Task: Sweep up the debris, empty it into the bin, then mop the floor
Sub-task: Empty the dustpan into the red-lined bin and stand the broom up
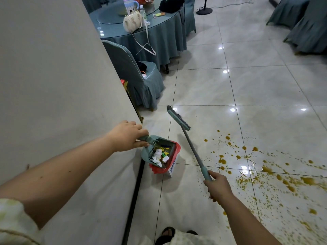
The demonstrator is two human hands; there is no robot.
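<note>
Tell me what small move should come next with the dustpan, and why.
Probably tilt the dustpan steeper so its load slides out. The left hand grips its handle, it sits over the red-lined bin, and paper scraps lie in it. The right hand holds the broom off to the side, apart from the bin.

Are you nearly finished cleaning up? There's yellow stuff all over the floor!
Sweeping looks done: the scraps sit in the dustpan. Emptying is in hand: the left hand holds the dustpan over the red-lined bin, scraps still inside, while the right hand holds the broom. Mopping is left: the yellow splatter covers the tiles, and no mop is in view.
</note>
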